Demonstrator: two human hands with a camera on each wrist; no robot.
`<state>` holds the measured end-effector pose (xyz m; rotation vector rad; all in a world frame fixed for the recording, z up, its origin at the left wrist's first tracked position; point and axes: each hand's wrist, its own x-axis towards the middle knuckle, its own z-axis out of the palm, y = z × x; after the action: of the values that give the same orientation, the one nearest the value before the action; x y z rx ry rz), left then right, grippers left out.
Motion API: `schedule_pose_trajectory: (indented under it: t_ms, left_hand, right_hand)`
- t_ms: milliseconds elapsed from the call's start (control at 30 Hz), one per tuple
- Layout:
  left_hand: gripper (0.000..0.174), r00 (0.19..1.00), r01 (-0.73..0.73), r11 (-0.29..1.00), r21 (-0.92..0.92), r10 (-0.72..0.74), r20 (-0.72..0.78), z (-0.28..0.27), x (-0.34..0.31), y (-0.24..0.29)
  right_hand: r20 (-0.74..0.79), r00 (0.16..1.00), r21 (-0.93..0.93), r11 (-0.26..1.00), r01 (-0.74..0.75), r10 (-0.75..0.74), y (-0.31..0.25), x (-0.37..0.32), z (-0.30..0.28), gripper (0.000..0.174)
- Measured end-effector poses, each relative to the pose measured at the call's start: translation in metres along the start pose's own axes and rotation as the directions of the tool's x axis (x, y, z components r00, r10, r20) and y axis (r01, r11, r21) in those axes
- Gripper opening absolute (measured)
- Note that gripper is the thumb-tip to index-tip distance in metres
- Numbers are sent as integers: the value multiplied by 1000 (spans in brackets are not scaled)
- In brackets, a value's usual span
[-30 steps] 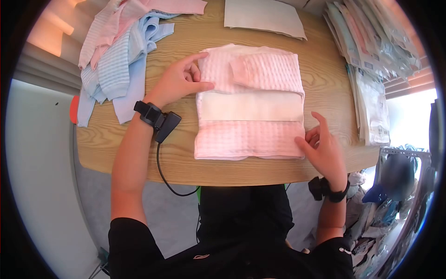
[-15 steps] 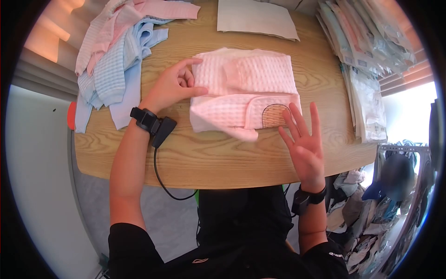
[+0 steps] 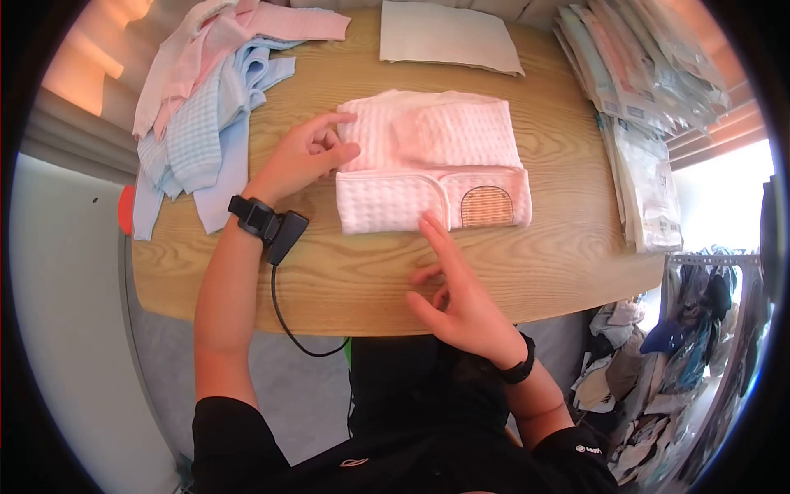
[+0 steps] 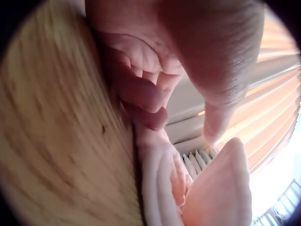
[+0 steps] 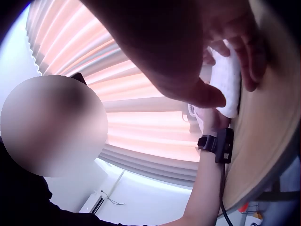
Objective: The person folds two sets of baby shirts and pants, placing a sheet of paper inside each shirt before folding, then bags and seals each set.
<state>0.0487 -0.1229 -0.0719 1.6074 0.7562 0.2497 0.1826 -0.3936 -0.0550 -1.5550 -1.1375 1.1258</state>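
Note:
A pink-and-white garment lies folded into a flat rectangle on the wooden table, its near flap showing a striped arch patch. At its left edge is the left hand, index fingertip and thumb at the cloth, the other fingers bent; in the left wrist view the garment's edge shows beyond that hand. The right hand reaches in from below, its index fingertip at the near edge of the flap, the other fingers loosely bent. The right wrist view shows this hand near the pale cloth.
Pink and blue garments are piled at the left. A pale flat sheet lies at the back. Bagged clothes are stacked at the right, above a rack. A cable hangs from the left wrist device.
The garment's lower part has been folded up over the pale middle strip and now lies straight. The right hand has moved from the right side to below the centre; the left hand stays at the left edge.

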Motion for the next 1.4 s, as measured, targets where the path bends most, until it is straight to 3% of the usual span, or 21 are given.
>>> schedule_pose_trajectory:
  t_ms: [100,200,267,367,433,533,633,733,800,867,900,967,1000,1033,1067,1100,1133,1167,1200,1300,1400]
  left_hand:
    - [72,969,-220,975,12,217,116,-6,4,-17]
    - [77,986,-119,989,91,107,129,0,-3,0]
    - [77,992,-91,988,122,79,97,3,-6,5]
    - [77,994,-91,989,118,83,73,6,-6,3]
    - [78,993,-96,988,121,88,74,7,-5,1]
    - [77,993,-97,985,140,87,74,8,-7,3]
    - [74,989,-134,980,145,124,80,10,-7,2]
    - [69,987,-154,984,86,150,59,14,-8,-3]
    - [65,987,-163,976,147,162,19,16,-14,1]
    - [61,980,-173,931,320,194,-36,16,-17,10]
    - [58,966,-220,926,307,251,-64,20,-22,20]
    - [53,932,-299,910,287,343,-116,41,-52,45]
    - [43,954,-284,958,43,286,-85,52,-68,56]
    - [41,979,-201,978,-59,200,-27,66,-74,69]
    - [40,993,-107,982,-157,115,39,81,-82,79]
    - [39,993,-8,969,-247,36,108,88,-88,84]
    - [39,988,108,969,-224,-79,132,86,-84,63]
    - [44,976,-182,983,-36,185,112,59,-71,-6]
    - [44,968,-226,974,13,224,112,48,-72,-29]
    - [45,978,-154,987,44,146,148,51,-91,-13]
    - [45,980,-92,992,90,74,186,57,-110,14]
  right_hand:
    - [-13,993,-133,984,116,-119,2,3,1,74]
    - [-146,979,-144,983,118,-139,2,-10,-20,65]
    - [-350,860,-502,850,163,-371,17,-24,-59,58]
    - [-588,621,-769,596,-231,-519,15,-49,-144,59]
    - [-676,518,-682,181,-708,-524,26,-63,-178,56]
    - [-683,613,-691,83,-718,-397,53,-84,-230,55]
    - [-749,645,-662,228,-714,-155,53,-93,-253,50]
    - [-745,604,-667,323,-672,-283,66,-99,-258,37]
    - [-612,544,-780,325,-535,-574,61,-106,-251,30]
    - [-452,420,-862,263,-434,-787,50,-113,-229,24]
    - [-371,348,-886,217,-409,-861,45,-118,-209,22]
    - [-316,294,-937,249,-243,-902,39,-133,-159,21]
    - [-295,327,-953,251,-169,-898,48,-145,-132,24]
    - [-271,362,-963,254,-94,-892,56,-156,-104,27]
    - [-227,409,-956,283,81,-884,43,-162,-76,30]
    - [-151,373,-900,284,331,-915,49,-164,-60,29]
    - [-173,246,-860,268,433,-954,69,-158,-34,27]
    - [-171,289,-795,305,524,-942,59,-161,-17,25]
    - [-189,260,-726,313,613,-947,63,-156,2,22]
    - [-110,361,-619,348,704,-926,57,-158,28,14]
    - [-29,379,-557,330,762,-925,53,-153,22,9]
